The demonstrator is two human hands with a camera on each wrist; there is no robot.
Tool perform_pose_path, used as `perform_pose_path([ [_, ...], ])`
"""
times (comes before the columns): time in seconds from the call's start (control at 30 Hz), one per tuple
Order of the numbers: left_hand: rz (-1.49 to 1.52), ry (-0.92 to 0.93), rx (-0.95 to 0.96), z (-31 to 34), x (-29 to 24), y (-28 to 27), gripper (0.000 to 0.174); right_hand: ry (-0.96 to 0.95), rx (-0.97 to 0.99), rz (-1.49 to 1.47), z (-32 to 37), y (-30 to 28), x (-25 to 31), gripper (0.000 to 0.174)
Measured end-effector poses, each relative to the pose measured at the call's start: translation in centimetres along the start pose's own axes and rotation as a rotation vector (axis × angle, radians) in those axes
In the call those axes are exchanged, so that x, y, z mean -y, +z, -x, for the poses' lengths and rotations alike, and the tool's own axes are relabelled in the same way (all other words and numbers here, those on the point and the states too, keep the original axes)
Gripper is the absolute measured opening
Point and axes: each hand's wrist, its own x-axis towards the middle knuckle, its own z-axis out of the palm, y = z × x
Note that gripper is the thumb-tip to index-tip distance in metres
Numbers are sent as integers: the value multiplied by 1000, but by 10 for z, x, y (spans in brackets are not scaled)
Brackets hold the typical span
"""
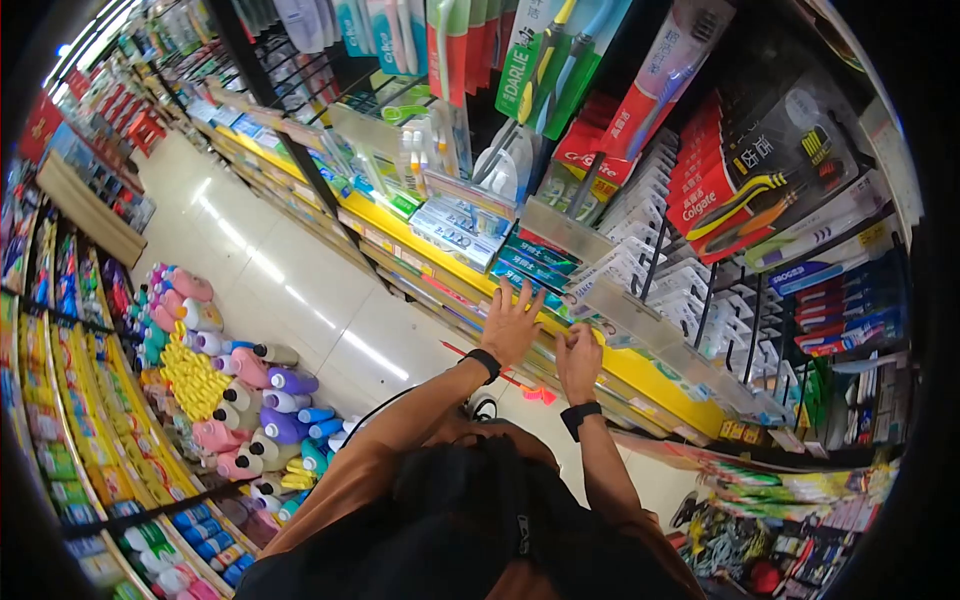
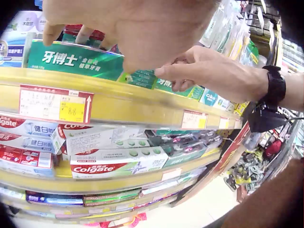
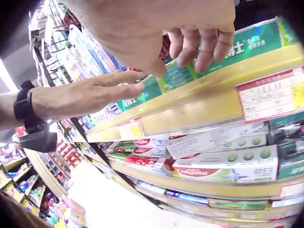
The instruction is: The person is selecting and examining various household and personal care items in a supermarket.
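Both hands reach to the yellow-edged shelf of toothpaste boxes. My left hand (image 1: pixel 510 325) lies with spread fingers over the front of a row of teal toothpaste boxes (image 1: pixel 535 262). In the left wrist view its fingertips come down behind the top edge of a teal toothpaste box (image 2: pixel 71 59). Beside it to the right, my right hand (image 1: pixel 580 362) is at the shelf lip, its fingers loosely bent. The right wrist view shows those fingers (image 3: pixel 205 50) against the teal box fronts, with nothing gripped between them. Each wrist wears a black band.
A yellow shelf edge (image 2: pixel 156 102) carries price tags. Colgate boxes (image 2: pixel 118 161) fill the shelf below. Hanging toothbrush packs (image 1: pixel 740 170) and metal hooks jut out above the hands. Bottles (image 1: pixel 285 400) stand on the floor at left, beside the tiled aisle (image 1: pixel 290 290).
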Motion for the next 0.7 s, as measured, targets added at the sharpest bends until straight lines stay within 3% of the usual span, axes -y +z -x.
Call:
perform_pose_path([
  [0.07,10,-46,37,-1,-1,-5,76,144,185,-113,-12,4,9,20],
  [0.13,-8,-14,-29,9,1,-4,75,76,92,-150,-14,17,6,14],
  [0.2,40,-34,-61,25,4,-6,73,-35,-90,-150,-11,27,2,16],
  [0.27,88,-51,-93,42,7,-7,72,-36,-13,-217,-4,37,-5,24],
  [0.33,216,-153,-91,68,11,-1,69,-133,-83,-27,7,40,-2,34],
  [0.4,161,-175,-180,94,19,8,63,-115,-35,-89,9,42,-4,42],
  [0.53,432,-323,7,163,49,40,45,-156,-15,-100,9,41,-2,43],
  [0.6,486,-413,316,199,78,61,40,-147,67,32,10,41,8,44],
  [0.63,488,-429,305,238,91,127,40,-179,89,48,10,45,10,50],
  [0.67,412,-302,565,265,131,174,32,-193,94,46,9,49,16,50],
  [0.7,414,-356,602,284,139,159,36,-212,89,37,8,52,22,53],
])
